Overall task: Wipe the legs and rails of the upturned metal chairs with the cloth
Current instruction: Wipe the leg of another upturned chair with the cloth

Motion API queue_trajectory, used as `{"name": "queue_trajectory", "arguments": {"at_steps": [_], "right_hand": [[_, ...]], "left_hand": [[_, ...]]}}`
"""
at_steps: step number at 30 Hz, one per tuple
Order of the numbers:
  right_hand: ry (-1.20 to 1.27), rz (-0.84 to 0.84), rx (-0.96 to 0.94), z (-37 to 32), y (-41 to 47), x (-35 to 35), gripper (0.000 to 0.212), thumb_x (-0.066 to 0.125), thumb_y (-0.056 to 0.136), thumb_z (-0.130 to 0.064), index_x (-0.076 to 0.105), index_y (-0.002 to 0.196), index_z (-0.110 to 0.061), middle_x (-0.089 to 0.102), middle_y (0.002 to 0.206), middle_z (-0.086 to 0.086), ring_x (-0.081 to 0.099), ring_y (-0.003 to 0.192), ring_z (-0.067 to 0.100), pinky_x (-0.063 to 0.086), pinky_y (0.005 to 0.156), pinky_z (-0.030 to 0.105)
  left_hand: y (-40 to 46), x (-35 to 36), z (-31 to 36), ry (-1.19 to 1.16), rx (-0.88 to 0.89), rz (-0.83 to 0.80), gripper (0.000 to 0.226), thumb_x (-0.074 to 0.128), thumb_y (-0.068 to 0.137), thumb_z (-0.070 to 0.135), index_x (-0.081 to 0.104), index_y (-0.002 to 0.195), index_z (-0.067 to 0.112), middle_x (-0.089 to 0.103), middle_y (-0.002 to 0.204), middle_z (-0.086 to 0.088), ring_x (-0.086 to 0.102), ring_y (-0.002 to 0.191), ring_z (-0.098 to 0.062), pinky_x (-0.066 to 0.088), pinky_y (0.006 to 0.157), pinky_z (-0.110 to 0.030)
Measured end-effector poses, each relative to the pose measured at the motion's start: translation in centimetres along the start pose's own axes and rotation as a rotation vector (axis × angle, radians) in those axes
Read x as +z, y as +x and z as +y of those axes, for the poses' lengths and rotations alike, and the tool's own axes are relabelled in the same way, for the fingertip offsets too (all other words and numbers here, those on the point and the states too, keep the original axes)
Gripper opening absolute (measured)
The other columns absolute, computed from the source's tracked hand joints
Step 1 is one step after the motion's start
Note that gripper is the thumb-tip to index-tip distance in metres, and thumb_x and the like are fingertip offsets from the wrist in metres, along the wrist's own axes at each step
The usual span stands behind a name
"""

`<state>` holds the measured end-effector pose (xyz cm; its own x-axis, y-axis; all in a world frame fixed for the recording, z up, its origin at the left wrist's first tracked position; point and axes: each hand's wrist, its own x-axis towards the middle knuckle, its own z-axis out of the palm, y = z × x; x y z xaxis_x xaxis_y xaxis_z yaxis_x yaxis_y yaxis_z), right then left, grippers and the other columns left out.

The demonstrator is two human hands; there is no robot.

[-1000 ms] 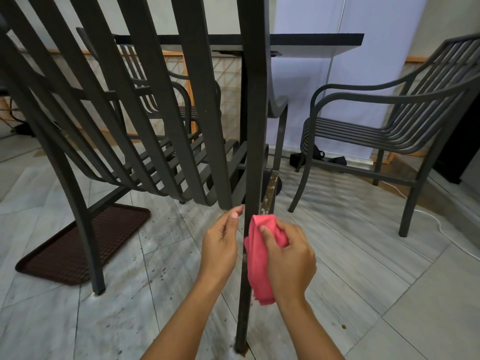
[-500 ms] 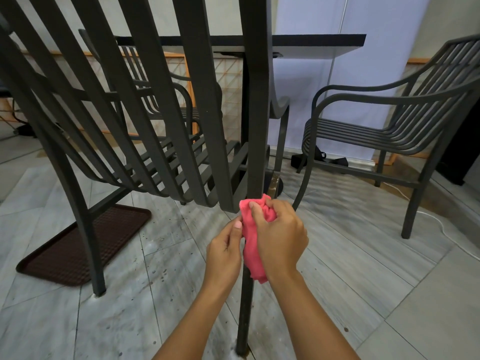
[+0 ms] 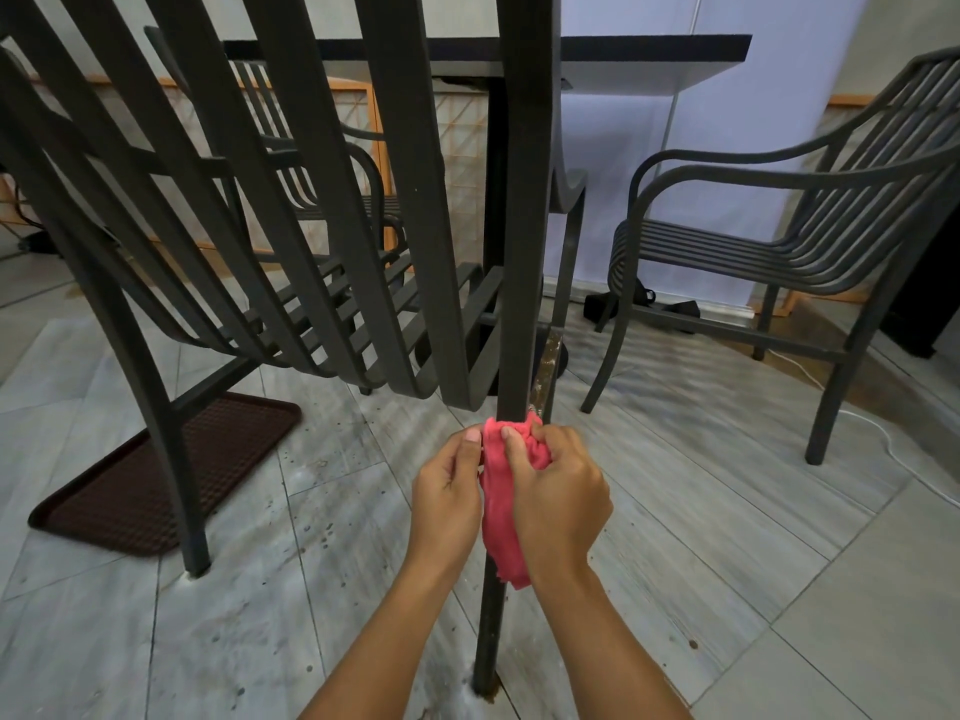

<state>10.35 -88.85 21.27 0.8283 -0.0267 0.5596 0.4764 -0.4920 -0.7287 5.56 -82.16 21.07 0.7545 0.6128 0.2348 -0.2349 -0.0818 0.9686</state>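
Grey floor tiles [image 3: 727, 511] spread below; my right hand [image 3: 558, 504] clamps the pink cloth [image 3: 498, 511] around one dark metal chair leg [image 3: 524, 252], my left hand [image 3: 449, 493] pinches its edge; other legs look untouched.

— What is in the room?
— A grey tiled floor [image 3: 727, 537] with small dark spots. At lower left lies a brown mat [image 3: 156, 475].
— And behind?
— A dark table [image 3: 649, 46] at the top, a pale wall [image 3: 727, 174], and a white cable [image 3: 893, 449] at right.

Right hand [image 3: 558, 493] and left hand [image 3: 449, 491] grip pink cloth [image 3: 498, 517] wrapped around dark chair leg [image 3: 522, 252].
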Motion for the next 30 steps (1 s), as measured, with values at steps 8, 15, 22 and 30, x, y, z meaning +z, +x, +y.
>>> {"name": "queue_trajectory", "arguments": {"at_steps": [8,15,22,30], "right_hand": [[-0.036,-0.028,0.023,0.8,-1.0,0.2,0.026,0.065,0.081,-0.042,0.071,0.088,-0.017,0.065,0.078,-0.009,0.044,0.056,0.000,0.021,0.049,0.007],[-0.019,-0.235,0.190,2.0,-1.4,-0.3,0.035,0.058,0.083,-0.050,0.069,0.099,-0.022,0.065,0.090,-0.010,0.055,0.072,0.006,0.040,0.059,0.018],[0.270,-0.523,0.705,4.4,-2.5,-2.1,0.016,0.069,0.080,-0.032,0.072,0.078,-0.016,0.070,0.078,0.002,0.065,0.076,0.020,0.054,0.072,0.035],[0.643,-0.721,0.896,2.6,-0.8,-5.5,0.039,0.063,0.076,0.007,0.051,0.113,-0.002,0.063,0.100,0.021,0.065,0.086,0.031,0.054,0.074,0.039]], "left_hand": [[-0.1,0.0,-0.4,-0.001,-0.018,0.003,0.027,0.039,0.098,0.025,0.065,0.104,0.023,0.070,0.099,0.003,0.066,0.095,-0.004,0.050,0.075,-0.012],[-0.2,0.0,0.0,0.007,-0.021,-0.009,0.026,0.039,0.099,0.020,0.064,0.103,0.024,0.072,0.089,0.009,0.067,0.087,0.000,0.047,0.070,-0.008],[-0.2,-0.3,-0.4,0.095,-0.026,-0.034,0.030,0.037,0.099,0.025,0.061,0.118,0.021,0.066,0.109,0.014,0.061,0.103,0.001,0.046,0.084,-0.011],[-0.5,-0.4,0.2,0.127,-0.033,-0.040,0.027,0.038,0.099,0.027,0.061,0.114,0.028,0.064,0.106,0.018,0.059,0.103,0.002,0.045,0.088,-0.017]]}}
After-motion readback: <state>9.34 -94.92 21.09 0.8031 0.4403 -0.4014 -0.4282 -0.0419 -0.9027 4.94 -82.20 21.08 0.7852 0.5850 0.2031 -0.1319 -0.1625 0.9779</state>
